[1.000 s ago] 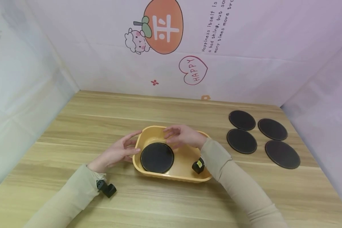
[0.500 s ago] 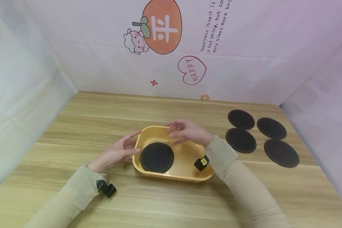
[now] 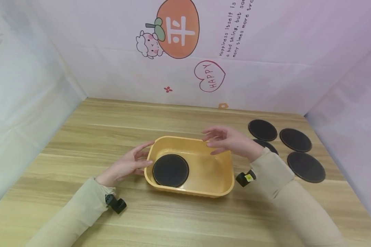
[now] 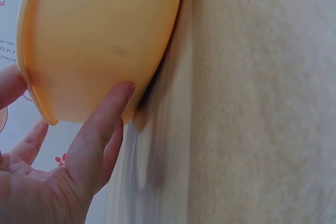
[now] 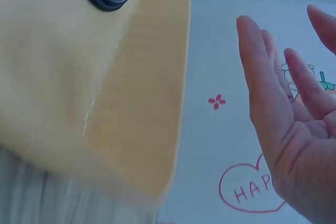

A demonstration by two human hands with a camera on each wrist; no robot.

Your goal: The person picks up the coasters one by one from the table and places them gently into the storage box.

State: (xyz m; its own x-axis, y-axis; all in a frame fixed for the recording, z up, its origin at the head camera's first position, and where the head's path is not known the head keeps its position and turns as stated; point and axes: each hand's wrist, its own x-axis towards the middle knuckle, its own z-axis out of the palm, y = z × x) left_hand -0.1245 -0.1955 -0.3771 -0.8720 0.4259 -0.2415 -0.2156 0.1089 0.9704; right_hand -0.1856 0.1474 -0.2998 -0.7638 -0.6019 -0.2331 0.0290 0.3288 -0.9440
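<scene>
A yellow plastic basin [image 3: 222,173] sits near the middle of the wooden tabletop [image 3: 179,116], with one round black coaster [image 3: 170,170] lying flat in its left half. The left hand [image 3: 127,165] rests at the basin's 9 o'clock side, fingers straight and touching the outer wall (the left wrist view shows a fingertip pressed against the yellow plastic); its grip is wide and holds nothing. The right hand [image 3: 232,140] hovers above the basin's 1 o'clock corner, fingers loosely spread, grip wide and empty, not touching the rim. Four more black coasters [image 3: 306,166] lie in a cluster on the tabletop at 3 o'clock from the basin, one partly hidden behind the right hand.
</scene>
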